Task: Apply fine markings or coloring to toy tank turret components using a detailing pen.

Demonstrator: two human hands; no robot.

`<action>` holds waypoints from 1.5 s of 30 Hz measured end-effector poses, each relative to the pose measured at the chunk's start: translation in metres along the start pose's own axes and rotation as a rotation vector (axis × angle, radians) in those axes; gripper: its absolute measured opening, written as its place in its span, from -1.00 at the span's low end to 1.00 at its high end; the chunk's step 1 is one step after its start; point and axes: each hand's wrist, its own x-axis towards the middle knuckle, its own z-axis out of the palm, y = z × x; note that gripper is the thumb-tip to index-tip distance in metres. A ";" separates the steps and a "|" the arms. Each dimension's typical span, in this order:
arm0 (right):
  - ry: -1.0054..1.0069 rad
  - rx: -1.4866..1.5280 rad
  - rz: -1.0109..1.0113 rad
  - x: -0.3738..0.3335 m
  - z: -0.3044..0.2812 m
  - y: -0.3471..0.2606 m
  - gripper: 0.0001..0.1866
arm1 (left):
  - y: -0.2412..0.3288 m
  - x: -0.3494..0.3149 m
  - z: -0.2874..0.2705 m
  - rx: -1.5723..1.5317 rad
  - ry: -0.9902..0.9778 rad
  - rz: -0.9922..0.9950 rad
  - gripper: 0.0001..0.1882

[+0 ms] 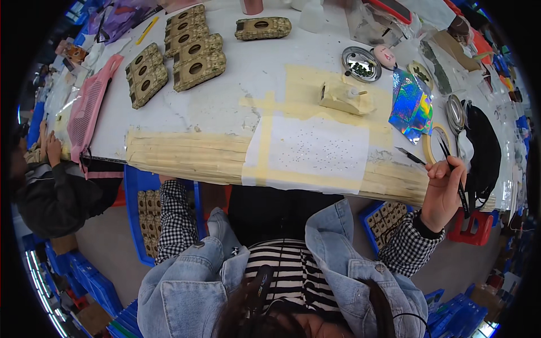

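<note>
At the table's right front, my right hand point(444, 194) is raised with its fingers closed around black tweezers point(463, 194). By its fingertips a slim black tool with a pointed tip point(410, 155) slants; whether the hand touches it I cannot tell. My left hand point(166, 178) is lowered at the table's front edge, nearly all hidden, above a blue crate. Between them, a white sheet point(270, 169) scattered with tiny shiny specks lies taped to the table. Behind it sits a tan block-shaped piece point(338, 100) on masking tape.
Camouflage model tank hulls point(198, 65) stand at the back left, another point(262, 28) farther back. At right are a round tin point(352, 53) of small green parts, holographic film point(410, 107) and a tape roll point(431, 149). Blue crates point(129, 208) sit below. A person point(56, 194) works at left.
</note>
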 end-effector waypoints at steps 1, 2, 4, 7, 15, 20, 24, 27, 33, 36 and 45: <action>0.013 -0.016 -0.003 -0.001 -0.002 -0.001 -0.69 | 0.006 -0.004 -0.003 0.025 -0.014 0.033 -0.57; 0.025 -0.031 -0.005 -0.001 -0.004 -0.002 -0.68 | 0.013 -0.007 -0.009 0.044 -0.002 0.076 -0.57; 0.016 -0.027 -0.003 0.001 -0.004 -0.002 -0.68 | 0.026 -0.016 -0.045 0.082 0.087 0.148 -0.56; 0.012 -0.025 -0.017 0.000 -0.007 -0.004 -0.67 | 0.093 -0.050 -0.081 -0.019 0.368 0.210 -0.56; -0.027 -0.006 -0.015 -0.002 0.011 0.005 -0.66 | 0.346 -0.167 -0.071 -0.031 -0.127 1.310 -0.72; 0.014 -0.090 -0.040 -0.015 -0.003 -0.004 -0.66 | 0.396 -0.191 -0.008 0.377 -0.431 1.646 -0.67; 0.083 -0.110 -0.030 -0.023 -0.022 -0.010 -0.65 | 0.391 -0.179 0.015 0.485 -0.406 1.623 -0.72; 0.098 -0.160 -0.058 -0.022 -0.019 -0.007 -0.64 | 0.389 -0.186 0.012 0.439 -0.475 1.526 -0.75; -0.225 -0.251 -0.096 -0.030 0.034 -0.010 -0.67 | 0.391 -0.228 -0.035 0.241 -0.737 1.500 -0.67; -0.537 -0.222 -0.249 -0.030 0.078 -0.007 -0.59 | 0.384 -0.272 -0.056 -0.074 -1.068 1.390 -0.45; -0.631 -0.329 -0.279 -0.034 0.110 -0.017 -0.48 | 0.373 -0.319 -0.039 -0.452 -1.369 1.320 -0.26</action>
